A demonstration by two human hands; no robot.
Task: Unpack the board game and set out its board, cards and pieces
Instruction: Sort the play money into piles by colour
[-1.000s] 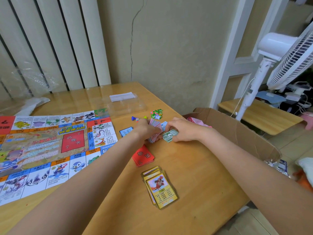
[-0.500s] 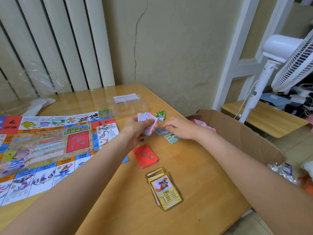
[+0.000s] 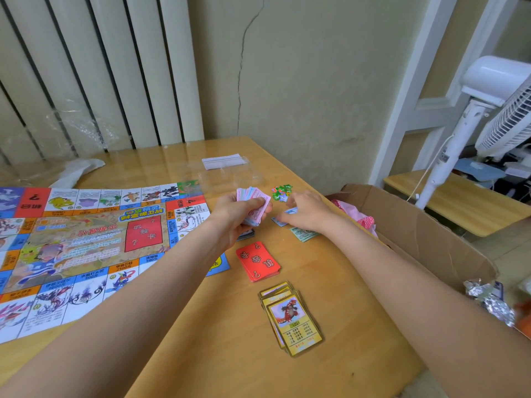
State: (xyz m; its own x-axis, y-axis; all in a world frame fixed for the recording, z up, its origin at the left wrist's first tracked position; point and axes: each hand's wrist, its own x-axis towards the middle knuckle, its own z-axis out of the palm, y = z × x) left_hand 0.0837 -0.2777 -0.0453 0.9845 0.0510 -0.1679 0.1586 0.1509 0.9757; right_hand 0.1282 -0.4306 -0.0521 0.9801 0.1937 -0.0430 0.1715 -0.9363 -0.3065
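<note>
Nearest, a fanned stack of yellow-bordered character cards [image 3: 291,318] on the wooden table [image 3: 344,326], then a squared red card deck [image 3: 257,261] just beyond. Farther, spread flat at left, the printed game board [image 3: 86,239]. Beyond the red deck, left hand [image 3: 234,216] curled round a thick wad of pink and blue paper money [image 3: 254,203], thumb across its face; right hand [image 3: 306,211] low over the table, fingertips on a blue note [image 3: 280,221], grip on it not clear enough to call. Green notes [image 3: 303,234] lying under the right wrist. Thin, light, limp and slick, probably: apt to slide and fan apart, so best pinched across the short edges or squared between thumb and fingers. Just past the hands, a small heap of green star tokens [image 3: 281,192]. At right, an open cardboard box [image 3: 431,242] with pink crumpled wrapping [image 3: 357,216] inside. Farthest, a clear plastic tray [image 3: 230,175], contents unclear.
</note>
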